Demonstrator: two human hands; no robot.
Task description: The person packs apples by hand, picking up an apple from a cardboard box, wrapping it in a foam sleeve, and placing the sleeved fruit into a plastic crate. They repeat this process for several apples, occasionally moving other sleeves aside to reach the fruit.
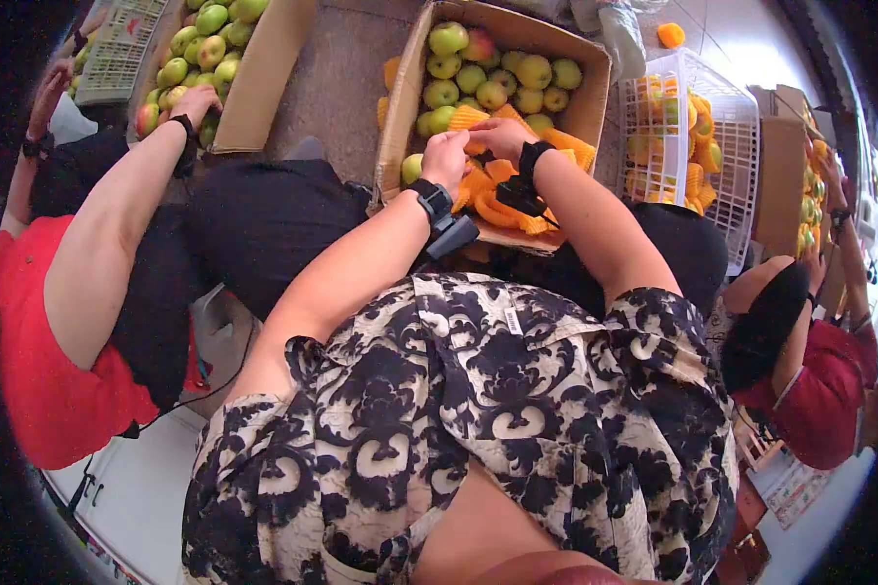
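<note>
An orange foam net, ribbed and crumpled, sits pinched between the left hand and right hand. At nine o'clock of it, just beside the left hand, lies a green apple. At six o'clock more orange nets lie heaped; at twelve o'clock green-yellow apples lie packed close
</note>
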